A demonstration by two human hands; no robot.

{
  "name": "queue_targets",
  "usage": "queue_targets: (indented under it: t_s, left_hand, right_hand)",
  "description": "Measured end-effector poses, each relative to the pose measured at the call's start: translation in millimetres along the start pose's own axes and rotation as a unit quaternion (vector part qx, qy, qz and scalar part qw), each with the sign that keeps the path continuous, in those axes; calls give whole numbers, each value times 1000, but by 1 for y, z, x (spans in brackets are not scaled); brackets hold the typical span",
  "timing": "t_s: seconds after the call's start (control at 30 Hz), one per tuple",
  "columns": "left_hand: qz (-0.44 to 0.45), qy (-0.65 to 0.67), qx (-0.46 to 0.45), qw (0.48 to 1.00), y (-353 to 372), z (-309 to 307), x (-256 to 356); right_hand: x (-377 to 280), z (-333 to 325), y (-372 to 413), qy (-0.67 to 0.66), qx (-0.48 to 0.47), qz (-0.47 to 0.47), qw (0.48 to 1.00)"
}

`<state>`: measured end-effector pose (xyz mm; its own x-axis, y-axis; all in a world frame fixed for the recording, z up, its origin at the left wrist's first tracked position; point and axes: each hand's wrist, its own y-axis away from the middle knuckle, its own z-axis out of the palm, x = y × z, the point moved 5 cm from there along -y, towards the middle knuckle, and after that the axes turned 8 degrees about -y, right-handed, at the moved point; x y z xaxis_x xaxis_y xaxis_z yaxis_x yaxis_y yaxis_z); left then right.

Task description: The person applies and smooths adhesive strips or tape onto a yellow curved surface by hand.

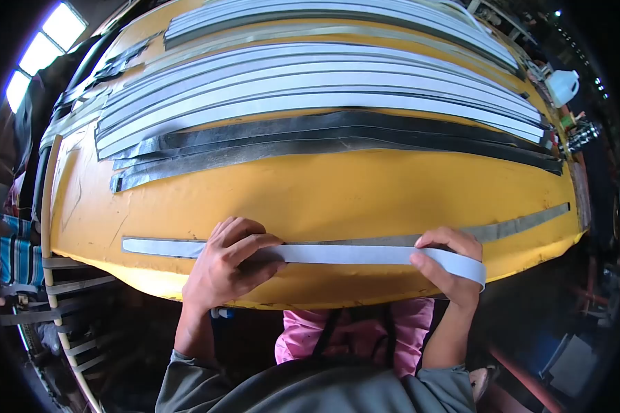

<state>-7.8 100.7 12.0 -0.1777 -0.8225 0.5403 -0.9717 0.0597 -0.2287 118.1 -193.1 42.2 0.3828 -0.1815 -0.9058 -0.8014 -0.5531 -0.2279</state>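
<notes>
A long white strip [351, 254] runs between my two hands near the front edge of the yellow table. Its left end lies along a narrow grey strip [523, 223], which stretches flat across the tabletop. My left hand [231, 260] is closed on the white strip, the band passing between thumb and index finger. Farther right, my right hand [453, 265] pinches the same band with thumb and fingers, and the remaining length loops back around the hand. Between the hands, the white strip overlaps part of the grey one in this view.
Black strips [337, 132] lie across the middle of the yellow table [365, 182]. Beyond them are rows of white-faced strips [310, 79]. A pale plastic jug [563, 87] stands at the right edge. Strips hang on a wooden rack [65, 337] at lower left.
</notes>
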Motion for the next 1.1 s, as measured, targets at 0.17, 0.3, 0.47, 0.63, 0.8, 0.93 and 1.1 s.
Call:
queue_targets:
  t_s: [0.17,0.3,0.47,0.63,0.8,0.93,1.1]
  left_hand:
    - [-17,-30,14,999,9,-9,-11]
    - [-28,-17,19,999,12,-7,-16]
    - [-37,16,52,998,10,-10,-16]
    - [-62,46,57,995,13,-9,-22]
    - [-85,25,71,994,13,-10,-24]
    - [-94,-42,67,992,10,-15,-16]
    - [-101,-53,51,992,8,-5,3]
  right_hand:
    - [2,14,-10,-5,-21,-20,1000]
    - [10,13,-11,9,-31,-38,999]
    - [22,12,-10,15,-29,-28,999]
    - [29,14,-9,9,-19,-17,1000]
    - [30,16,-11,-12,-5,4,1000]
    - [31,16,-10,-20,1,6,1000]
    - [30,19,-11,-32,16,12,999]
